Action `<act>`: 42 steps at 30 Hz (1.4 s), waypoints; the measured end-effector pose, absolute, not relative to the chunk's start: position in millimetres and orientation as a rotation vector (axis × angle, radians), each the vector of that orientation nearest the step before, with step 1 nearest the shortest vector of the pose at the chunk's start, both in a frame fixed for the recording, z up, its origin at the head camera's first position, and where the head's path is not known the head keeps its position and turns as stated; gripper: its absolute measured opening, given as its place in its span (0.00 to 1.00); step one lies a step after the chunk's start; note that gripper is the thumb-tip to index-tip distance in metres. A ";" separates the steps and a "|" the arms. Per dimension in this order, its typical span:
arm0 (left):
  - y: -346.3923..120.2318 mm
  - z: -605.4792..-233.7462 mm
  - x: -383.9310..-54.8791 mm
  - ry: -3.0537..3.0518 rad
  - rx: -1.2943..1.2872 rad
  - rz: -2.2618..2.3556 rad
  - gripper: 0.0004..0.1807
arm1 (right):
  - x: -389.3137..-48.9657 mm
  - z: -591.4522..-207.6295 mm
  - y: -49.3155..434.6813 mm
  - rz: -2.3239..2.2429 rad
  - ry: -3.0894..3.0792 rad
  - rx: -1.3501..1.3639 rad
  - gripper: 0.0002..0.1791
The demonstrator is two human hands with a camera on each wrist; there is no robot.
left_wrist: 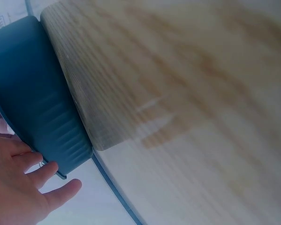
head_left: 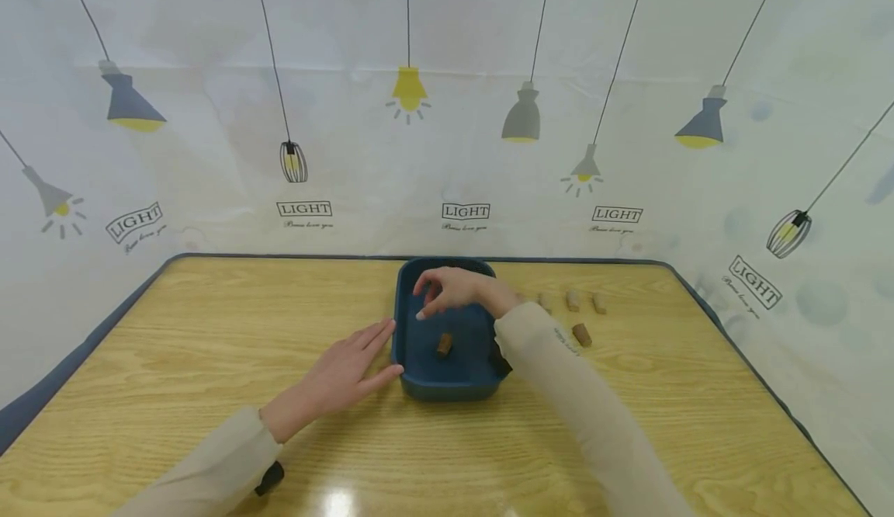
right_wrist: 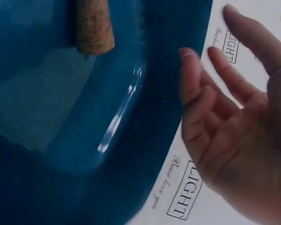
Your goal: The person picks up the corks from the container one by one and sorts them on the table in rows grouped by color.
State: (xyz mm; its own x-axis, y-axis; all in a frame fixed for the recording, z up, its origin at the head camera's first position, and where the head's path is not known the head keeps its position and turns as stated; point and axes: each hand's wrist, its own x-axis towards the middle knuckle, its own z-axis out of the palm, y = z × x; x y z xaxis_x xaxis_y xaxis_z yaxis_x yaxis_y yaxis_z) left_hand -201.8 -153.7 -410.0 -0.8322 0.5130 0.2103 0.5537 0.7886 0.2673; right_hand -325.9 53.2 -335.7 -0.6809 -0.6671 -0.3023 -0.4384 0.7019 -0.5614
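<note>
A blue rectangular bin (head_left: 450, 390) stands near the table's back edge, with one brown cork (head_left: 445, 345) lying on its floor. My left hand (head_left: 347, 369) rests its extended fingers against the bin's left side; the left wrist view shows those fingers (left_wrist: 46, 173) along the rim. Over the far part of the bin hovers my right hand (head_left: 452, 290), its fingers loosely bent with nothing between them. In the right wrist view the cork (right_wrist: 95, 28) sits apart from the right hand (right_wrist: 239, 117).
Right of the bin, several corks lie on the wooden table (head_left: 209, 331), among them a darker cork (head_left: 581, 335) nearer the front and a paler cork (head_left: 573, 300) behind it. A wall covering (head_left: 349, 152) printed with lamps rises behind the table's dark edge.
</note>
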 end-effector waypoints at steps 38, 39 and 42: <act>-153.0 -411.2 -201.7 -2.812 -0.866 -0.511 0.37 | -322.1 -363.2 43.3 -0.370 2.273 -0.399 0.24; -153.0 -411.0 -201.6 -2.813 -0.865 -0.512 0.37 | -321.7 -363.4 43.1 -0.370 2.274 -0.395 0.24; -153.1 -410.7 -201.5 -2.816 -0.863 -0.511 0.38 | -320.4 -364.1 42.7 -0.371 2.286 -0.385 0.24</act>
State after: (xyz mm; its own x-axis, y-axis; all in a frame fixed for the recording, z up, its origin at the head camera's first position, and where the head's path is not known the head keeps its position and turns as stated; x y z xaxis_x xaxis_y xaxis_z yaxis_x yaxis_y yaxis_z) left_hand -201.5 -153.1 -410.7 -0.8228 0.5148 0.2408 0.5666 0.7763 0.2763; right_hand -320.4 42.7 -364.1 -0.6554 -0.3841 -0.6503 -0.1586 0.9118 -0.3787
